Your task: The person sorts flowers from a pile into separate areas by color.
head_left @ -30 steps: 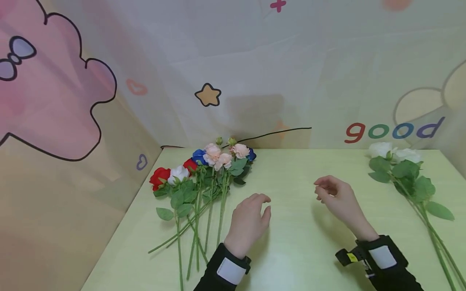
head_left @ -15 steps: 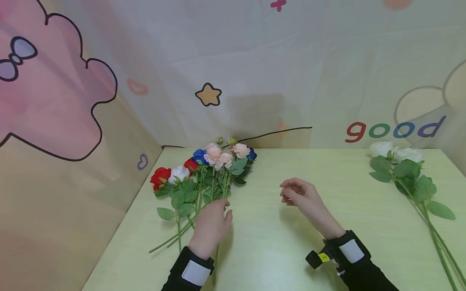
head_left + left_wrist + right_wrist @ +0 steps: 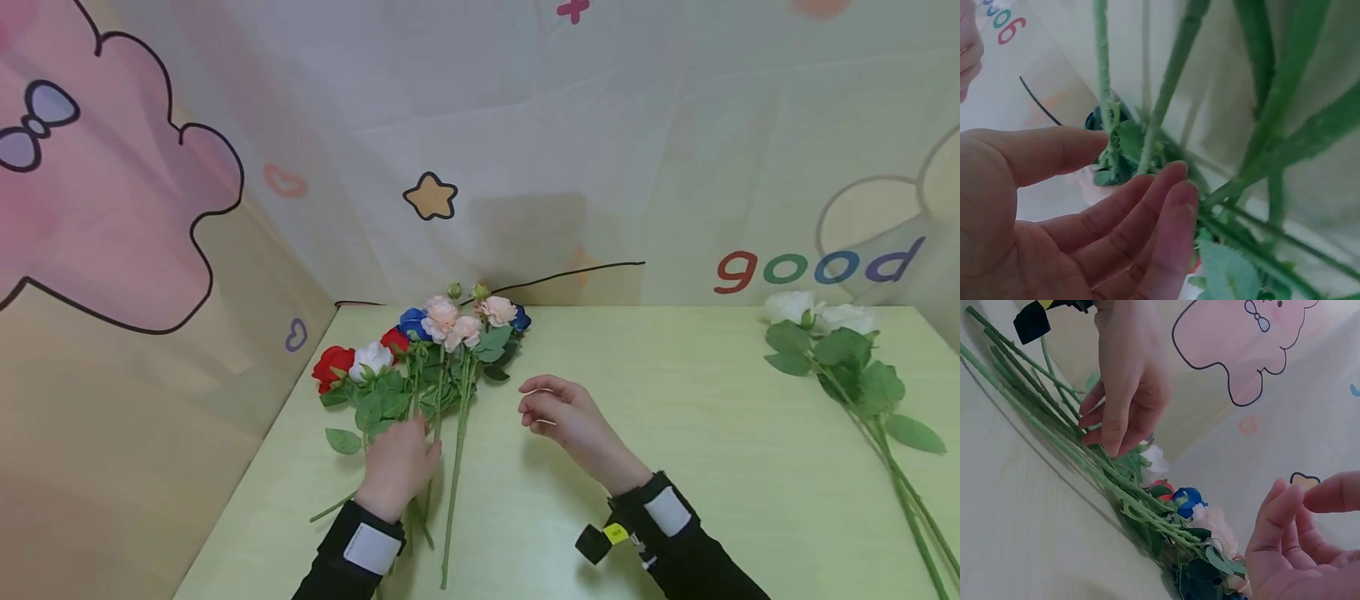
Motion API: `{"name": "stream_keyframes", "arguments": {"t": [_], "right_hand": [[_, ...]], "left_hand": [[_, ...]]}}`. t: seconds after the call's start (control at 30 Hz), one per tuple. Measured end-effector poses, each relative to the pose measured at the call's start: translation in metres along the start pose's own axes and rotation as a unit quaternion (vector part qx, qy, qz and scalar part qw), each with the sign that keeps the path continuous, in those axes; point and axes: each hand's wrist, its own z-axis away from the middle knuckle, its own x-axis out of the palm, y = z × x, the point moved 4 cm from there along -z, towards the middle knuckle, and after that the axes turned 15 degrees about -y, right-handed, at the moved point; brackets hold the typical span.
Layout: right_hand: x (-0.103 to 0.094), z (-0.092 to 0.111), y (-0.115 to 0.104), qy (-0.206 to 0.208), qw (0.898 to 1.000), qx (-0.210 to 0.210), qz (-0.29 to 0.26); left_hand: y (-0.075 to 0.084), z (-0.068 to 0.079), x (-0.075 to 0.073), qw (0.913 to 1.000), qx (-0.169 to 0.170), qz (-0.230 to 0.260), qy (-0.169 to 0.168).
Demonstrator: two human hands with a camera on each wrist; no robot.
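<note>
My left hand [image 3: 399, 468] reaches over the green stems [image 3: 457, 471] of a loose pile of flowers. Thumb and fingers stand apart there; the left wrist view has stems [image 3: 1175, 69] just beyond the fingertips, and whether any is touched I cannot tell. At the pile's far end lie a red rose [image 3: 332, 367], a white rose [image 3: 371, 360], blue roses [image 3: 414, 324] and pale pink blooms [image 3: 441, 317]. To the right of the stems, my right hand [image 3: 576, 427] hovers above the table with loosely bent fingers, holding nothing.
White roses [image 3: 847, 318] with long leafy stems lie along the right side of the pale table [image 3: 712, 400]. A printed cloth [image 3: 510, 125] hangs behind the table's back edge. Each wrist wears a black strap; a small black camera [image 3: 593, 544] juts from the right one.
Both hands have moved left. The left hand has gone from beside the pile to over its stems; the right has crossed the table toward the pile. The flowers look unmoved.
</note>
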Motion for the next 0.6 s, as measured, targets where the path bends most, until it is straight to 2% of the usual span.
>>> {"name": "stream_keyframes", "arguments": {"t": [0.17, 0.33, 0.6], "right_hand": [[0.008, 0.0, 0.0, -0.01, 1.0, 0.009, 0.009], [0.007, 0.002, -0.004, -0.01, 1.0, 0.004, 0.017], [0.005, 0.002, -0.007, -0.008, 1.0, 0.008, 0.013]], "left_hand": [[-0.006, -0.005, 0.007, 0.9991, -0.015, 0.022, -0.034], [-0.01, -0.011, 0.012, 0.9978, -0.025, 0.033, -0.051], [-0.012, -0.016, 0.016, 0.9962, -0.015, 0.052, -0.069]]}}
